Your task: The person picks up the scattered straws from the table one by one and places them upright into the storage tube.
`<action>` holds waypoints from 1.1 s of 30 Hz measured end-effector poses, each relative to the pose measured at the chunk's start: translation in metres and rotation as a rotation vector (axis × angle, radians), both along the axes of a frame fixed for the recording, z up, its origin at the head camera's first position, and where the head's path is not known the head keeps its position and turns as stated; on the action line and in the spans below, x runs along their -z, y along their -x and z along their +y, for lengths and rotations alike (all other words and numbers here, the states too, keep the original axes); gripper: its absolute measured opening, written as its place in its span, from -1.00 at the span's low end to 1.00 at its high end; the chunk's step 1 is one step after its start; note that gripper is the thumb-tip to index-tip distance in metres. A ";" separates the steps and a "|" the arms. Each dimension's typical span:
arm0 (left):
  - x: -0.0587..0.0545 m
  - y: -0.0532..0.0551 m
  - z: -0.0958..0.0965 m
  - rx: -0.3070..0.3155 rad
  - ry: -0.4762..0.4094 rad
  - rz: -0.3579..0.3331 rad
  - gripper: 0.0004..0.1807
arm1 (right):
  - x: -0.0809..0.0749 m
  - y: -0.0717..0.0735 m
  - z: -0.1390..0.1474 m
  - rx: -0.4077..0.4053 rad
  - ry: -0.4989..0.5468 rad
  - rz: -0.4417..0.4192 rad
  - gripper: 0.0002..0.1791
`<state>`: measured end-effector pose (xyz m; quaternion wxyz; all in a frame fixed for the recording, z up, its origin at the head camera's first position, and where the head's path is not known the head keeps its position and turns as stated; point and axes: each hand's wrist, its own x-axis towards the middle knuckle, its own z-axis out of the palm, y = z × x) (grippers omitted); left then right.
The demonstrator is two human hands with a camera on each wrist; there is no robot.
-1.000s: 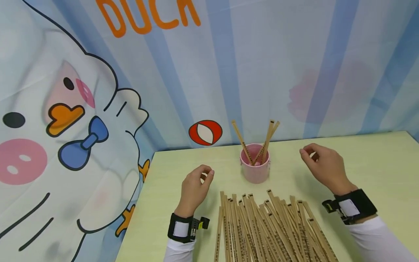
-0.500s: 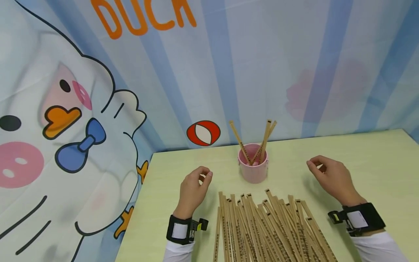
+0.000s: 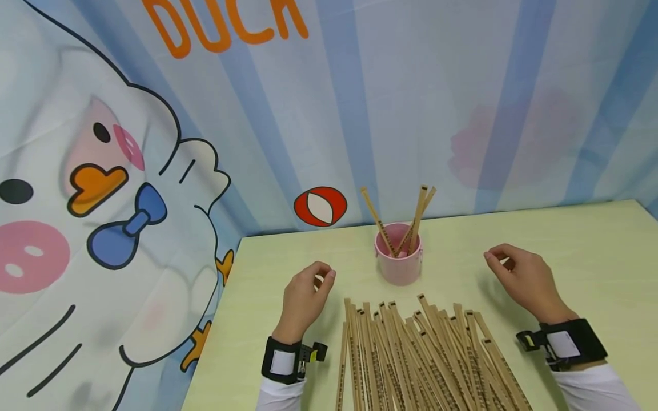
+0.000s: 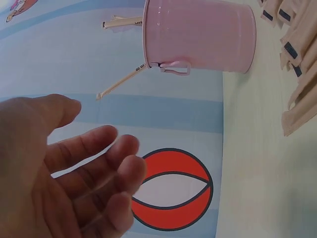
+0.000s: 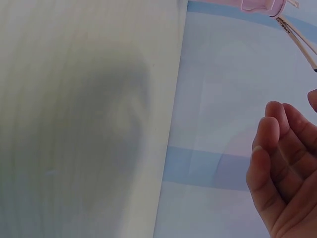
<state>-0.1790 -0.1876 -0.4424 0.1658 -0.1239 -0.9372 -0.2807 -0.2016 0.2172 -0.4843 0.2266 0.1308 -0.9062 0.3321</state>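
Note:
A small pink bucket (image 3: pixel 399 268) stands on the table with a few thin brown printed sticks (image 3: pixel 417 220) leaning out of it. In front of it lies a broad pile of similar paper-wrapped sticks (image 3: pixel 426 359), dark marks at their ends. My left hand (image 3: pixel 303 297) hovers left of the pile, fingers loosely curled and holding nothing. The left wrist view shows a gap between its thumb and fingers (image 4: pixel 130 171). Right of the bucket, my right hand (image 3: pixel 524 279) hangs over the table, loosely curled with nothing in it. Its shadow falls on the tabletop in the right wrist view.
The pale yellow table (image 3: pixel 591 251) ends against a blue striped backdrop cloth (image 3: pixel 411 103). A large white duck (image 3: pixel 169 274) and a red and white ball (image 3: pixel 320 206) are printed on the cloth. Black straps with small cameras circle both wrists.
My right hand has drawn back, down and to the right, away from the bucket, then stayed still. The left hand, bucket and pile hold their places; the head view shifted slightly.

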 end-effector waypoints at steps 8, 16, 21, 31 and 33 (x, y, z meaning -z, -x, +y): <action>0.011 -0.019 -0.004 0.034 0.174 -0.208 -0.74 | -0.003 -0.001 0.001 -0.001 0.001 -0.008 -0.78; 0.032 -0.037 -0.012 0.057 0.313 -0.400 -0.64 | -0.001 -0.001 0.002 0.003 0.004 -0.010 -0.77; 0.041 -0.045 -0.009 0.042 0.364 -0.424 -0.61 | 0.000 0.000 0.003 0.001 0.007 -0.010 -0.74; 0.041 -0.049 0.000 -0.006 0.391 -0.410 -0.51 | 0.001 -0.001 0.002 0.004 0.018 0.006 -0.79; 0.041 -0.049 0.002 -0.010 0.383 -0.411 -0.49 | 0.001 -0.001 0.002 0.006 0.019 0.007 -0.79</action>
